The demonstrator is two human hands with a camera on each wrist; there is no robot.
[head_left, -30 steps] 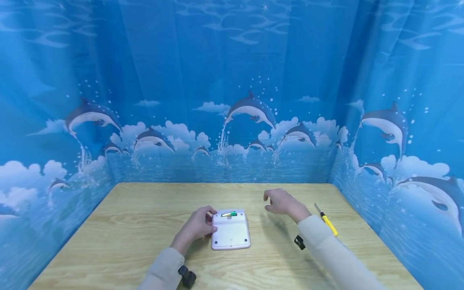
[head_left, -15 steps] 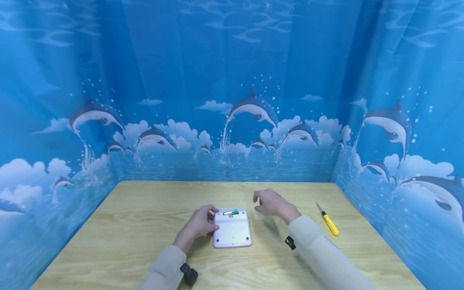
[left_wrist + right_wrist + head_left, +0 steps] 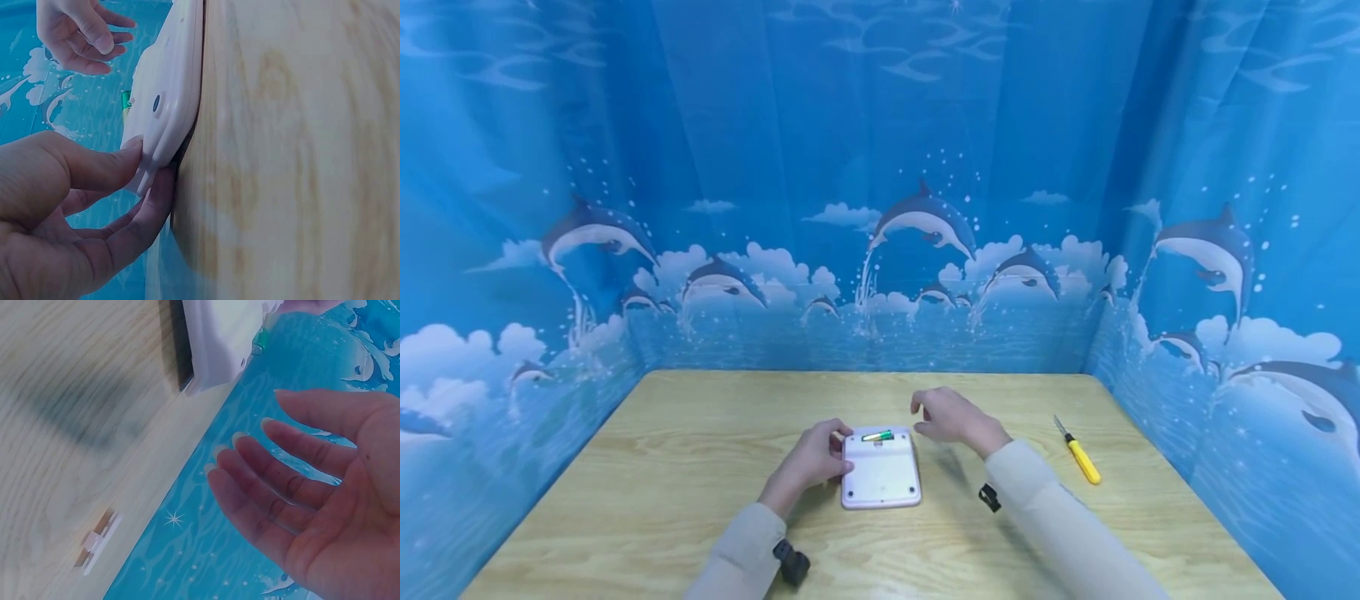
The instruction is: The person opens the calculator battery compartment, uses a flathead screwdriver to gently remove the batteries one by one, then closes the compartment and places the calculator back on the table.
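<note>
A flat white device (image 3: pixel 881 479) lies underside up on the table, with dark round feet at its corners. In its open slot near the far edge sits a green battery (image 3: pixel 880 436); its green end (image 3: pixel 125 99) peeks over the device in the left wrist view. My left hand (image 3: pixel 817 454) pinches the device's left edge between thumb and fingers. Just off the far right corner, my right hand (image 3: pixel 951 414) hovers with loosely bent fingers, holding nothing. The right wrist view shows a small white plastic piece (image 3: pixel 95 542) on the table, hidden in the head view.
A screwdriver (image 3: pixel 1081 457) with a yellow handle lies to the right, beyond my right forearm. The wooden table (image 3: pixel 700 467) is bounded on its far and side edges by a blue dolphin-print curtain (image 3: pixel 760 208).
My right hand has moved left, toward the device. My left hand keeps its grip on the device's edge, and the view has shifted slightly.
</note>
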